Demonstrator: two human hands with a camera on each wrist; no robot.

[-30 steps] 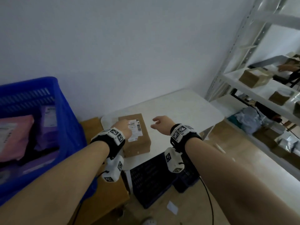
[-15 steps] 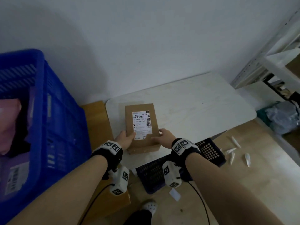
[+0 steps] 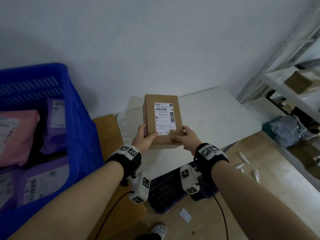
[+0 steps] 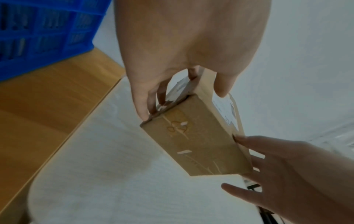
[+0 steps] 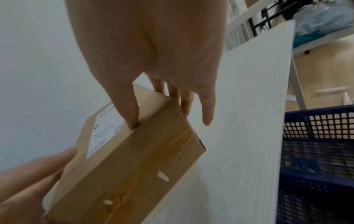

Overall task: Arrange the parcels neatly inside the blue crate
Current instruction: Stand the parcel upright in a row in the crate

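Both hands hold the brown cardboard parcel with a white shipping label (image 3: 161,121) above the white table (image 3: 216,118): the left hand (image 3: 145,138) pinches its near left corner, the right hand (image 3: 186,137) its near right. The wrist views alone show handwriting on its near end. At left, the blue plastic crate (image 3: 81,129) holds pink and purple mailers.

Both arms reach forward, left hand (image 3: 145,138) and right hand (image 3: 186,138) curled, thumbs on top.
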